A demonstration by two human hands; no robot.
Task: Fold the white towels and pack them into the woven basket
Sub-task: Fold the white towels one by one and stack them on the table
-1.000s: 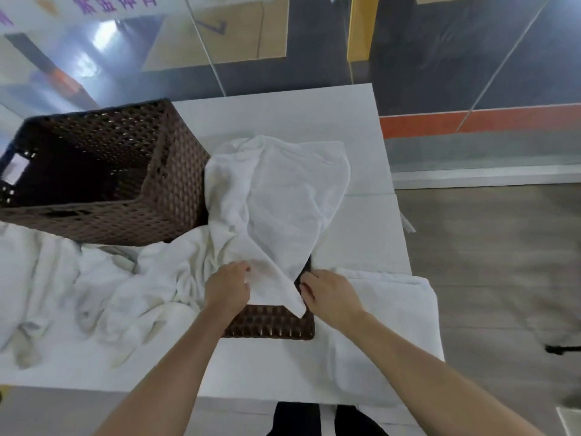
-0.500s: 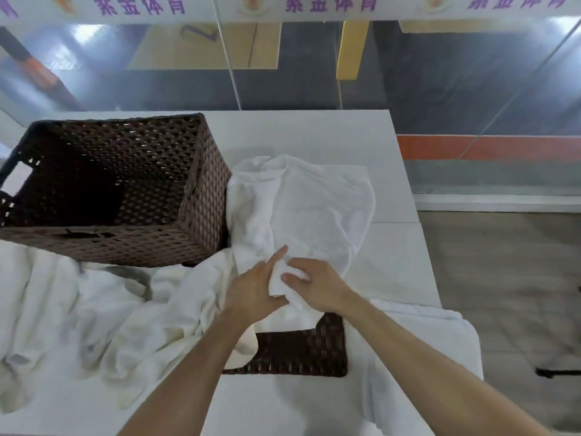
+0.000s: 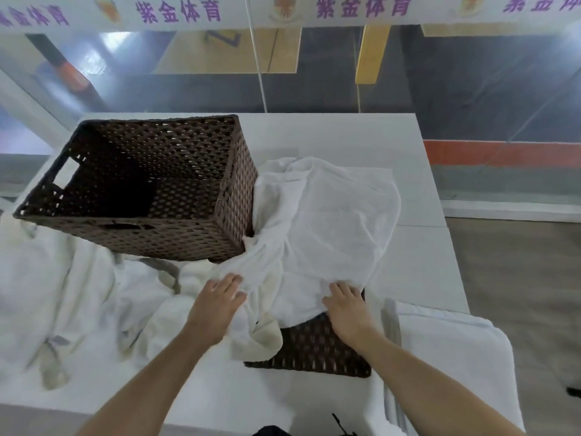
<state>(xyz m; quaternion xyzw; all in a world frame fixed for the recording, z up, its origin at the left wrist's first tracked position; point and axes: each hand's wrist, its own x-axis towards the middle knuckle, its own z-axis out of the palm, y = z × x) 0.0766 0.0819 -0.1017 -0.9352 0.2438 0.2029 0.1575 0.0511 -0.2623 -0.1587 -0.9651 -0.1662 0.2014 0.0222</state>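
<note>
I see the left hand [image 3: 217, 305] lying palm-down, fingers spread and nearly straight, on the bunched near-left edge of the white towel [image 3: 327, 228]. The right hand [image 3: 345, 305] is likewise flat, fingers extended onto the near-right edge, and neither hand closes round the cloth. The towel is spread on the white table [image 3: 418, 265], its near part over a flat woven panel [image 3: 314, 350] and its left edge touching the right wall of the upright woven basket [image 3: 234, 196]. Crumpled white towels [image 3: 63, 294] lie heaped at the basket's near-left side, and a folded towel [image 3: 446, 350] lies at the near-right corner.
</note>
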